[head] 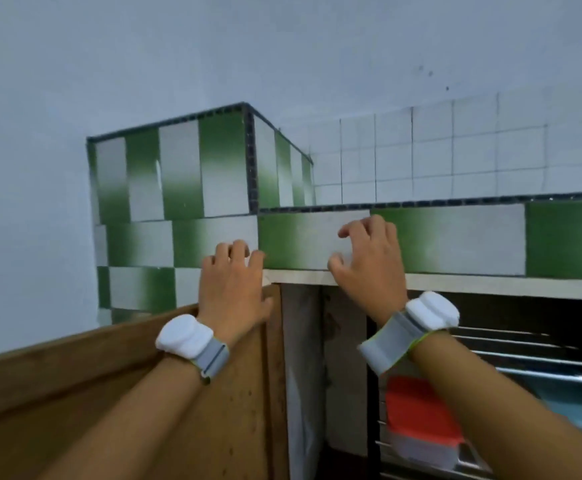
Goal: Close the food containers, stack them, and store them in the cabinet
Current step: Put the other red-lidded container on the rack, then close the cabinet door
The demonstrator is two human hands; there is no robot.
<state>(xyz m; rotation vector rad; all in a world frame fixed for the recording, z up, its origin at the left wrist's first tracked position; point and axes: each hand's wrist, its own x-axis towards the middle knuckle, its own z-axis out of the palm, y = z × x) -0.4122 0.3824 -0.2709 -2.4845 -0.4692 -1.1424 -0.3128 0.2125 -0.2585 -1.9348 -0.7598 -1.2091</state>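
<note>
A food container with a red lid and a pale base rests on a wire rack inside the open cabinet, partly hidden behind my right forearm. My left hand sits on the top corner of the open wooden cabinet door, fingers curled over its upper edge and thumb against its side. My right hand hovers in front of the counter's front edge, fingers apart and slightly bent, holding nothing. Both wrists wear white bands.
Green and white tiles face the counter above the cabinet, with a raised tiled block at the left. Metal rack wires and a bluish object lie inside the cabinet at the right. A pale wall stands behind.
</note>
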